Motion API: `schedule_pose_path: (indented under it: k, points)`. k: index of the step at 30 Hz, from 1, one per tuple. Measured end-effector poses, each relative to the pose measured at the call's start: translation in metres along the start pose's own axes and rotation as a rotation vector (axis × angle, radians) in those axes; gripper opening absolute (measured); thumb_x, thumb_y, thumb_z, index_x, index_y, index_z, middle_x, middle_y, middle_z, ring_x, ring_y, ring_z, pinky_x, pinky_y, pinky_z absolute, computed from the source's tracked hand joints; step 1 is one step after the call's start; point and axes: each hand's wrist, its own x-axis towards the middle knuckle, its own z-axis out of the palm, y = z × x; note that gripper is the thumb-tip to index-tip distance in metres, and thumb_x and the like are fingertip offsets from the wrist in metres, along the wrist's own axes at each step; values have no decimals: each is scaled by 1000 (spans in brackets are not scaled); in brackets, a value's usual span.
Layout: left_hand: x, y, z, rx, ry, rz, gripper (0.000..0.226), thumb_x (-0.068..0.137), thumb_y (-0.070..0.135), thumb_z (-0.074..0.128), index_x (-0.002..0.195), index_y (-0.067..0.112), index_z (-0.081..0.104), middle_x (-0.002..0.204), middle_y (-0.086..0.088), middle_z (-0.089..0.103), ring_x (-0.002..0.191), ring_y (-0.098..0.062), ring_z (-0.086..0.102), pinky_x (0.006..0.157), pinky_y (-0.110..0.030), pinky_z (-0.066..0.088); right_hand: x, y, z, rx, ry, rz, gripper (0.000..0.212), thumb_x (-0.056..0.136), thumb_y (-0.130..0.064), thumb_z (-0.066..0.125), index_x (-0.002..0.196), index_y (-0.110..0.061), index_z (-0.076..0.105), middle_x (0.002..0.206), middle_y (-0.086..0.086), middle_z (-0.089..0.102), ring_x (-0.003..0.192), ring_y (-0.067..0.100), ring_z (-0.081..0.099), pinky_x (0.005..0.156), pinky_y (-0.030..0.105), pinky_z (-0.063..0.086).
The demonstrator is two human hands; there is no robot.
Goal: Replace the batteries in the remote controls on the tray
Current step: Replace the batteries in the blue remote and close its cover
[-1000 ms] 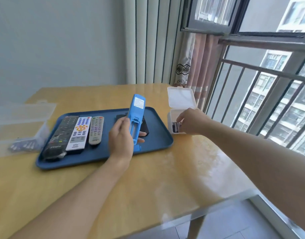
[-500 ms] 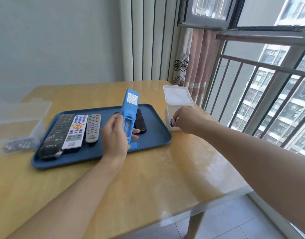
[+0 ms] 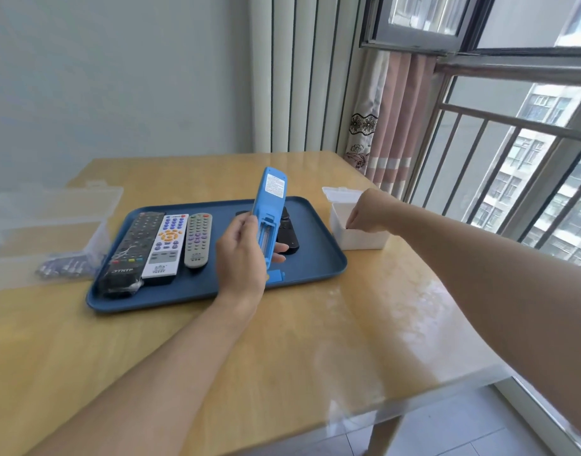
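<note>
1. Wooden table (image 3: pixel 216 373) by a barred window carries your work.
2. Your left hand (image 3: pixel 241 255) grips the blue remote (image 3: pixel 269 205) upright over the tray (image 3: pixel 315 258), back facing you, battery bay open.
3. Your right hand (image 3: pixel 369 212) dips curled fingers into the white box (image 3: pixel 358 238) at the tray's 3 o'clock; I cannot tell what they hold.
4. Three remotes (image 3: pixel 164 243) lie side by side at the tray's 9 o'clock; a black remote (image 3: pixel 287 236) lies behind the blue one.
5. A clear box (image 3: pixel 49 222) sits at the table's 9 o'clock.
</note>
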Motion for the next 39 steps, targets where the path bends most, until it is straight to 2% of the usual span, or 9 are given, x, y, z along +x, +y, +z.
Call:
schedule_pose_path:
  k: [4,9,14,20,29,32,35,37,39]
  points:
    - [1,2,-1,-16,9,-16,28,107,24,40,96,17,64,66,7,72,61,-21,72,76,-63,55,2,-9,-9,-11,-106,77,29,90,-20,59,112,-2,58,93,10,59,82,25,57,74,30,49]
    - [7,4,-4,-73,28,-26,28,107,21,41,94,12,64,69,3,72,62,-25,72,75,-58,57,9,-22,-10,-110,-207,72,39,93,-13,46,125,4,60,105,14,62,87,27,56,95,31,50]
    - [9,6,-6,-108,36,-45,28,106,20,41,98,9,65,69,4,73,60,-22,72,74,-52,59,10,-25,-10,-220,-234,41,37,95,-8,43,125,6,59,103,15,55,87,27,54,81,30,47]
    - [7,8,-6,-122,22,-52,29,106,19,41,103,5,66,69,4,73,61,-22,72,74,-54,59,4,-39,-13,-322,-220,48,17,92,-1,38,84,-2,53,73,10,45,60,21,43,65,28,40]
    - [6,10,-7,-120,14,-65,28,106,22,41,94,16,65,65,7,72,65,-26,73,75,-61,57,8,-37,-14,-350,-281,44,19,91,1,34,97,1,52,72,9,41,59,19,38,63,27,35]
    - [7,10,-8,-118,20,-75,27,106,22,41,95,16,65,67,4,73,65,-26,73,72,-56,59,8,-37,-12,-366,-257,39,19,90,2,35,82,-3,52,71,9,40,59,20,39,65,28,37]
    - [10,10,-10,-158,25,-84,29,108,18,38,100,8,64,86,-8,72,64,-22,73,62,-38,61,9,-32,-12,-369,-186,22,14,89,-2,43,85,-2,56,74,8,47,60,20,43,64,26,41]
    - [14,9,-13,-201,8,-108,32,109,17,35,107,5,64,96,-10,73,69,-23,75,60,-31,62,11,-26,-17,-299,-43,-32,11,90,-3,54,90,0,65,85,3,61,66,17,54,65,25,50]
    - [19,11,-15,-270,-1,-147,35,110,19,33,111,5,65,104,-12,74,75,-25,77,59,-31,61,4,-23,-27,16,235,-103,18,91,-1,60,103,-5,74,103,3,70,84,17,64,76,28,56]
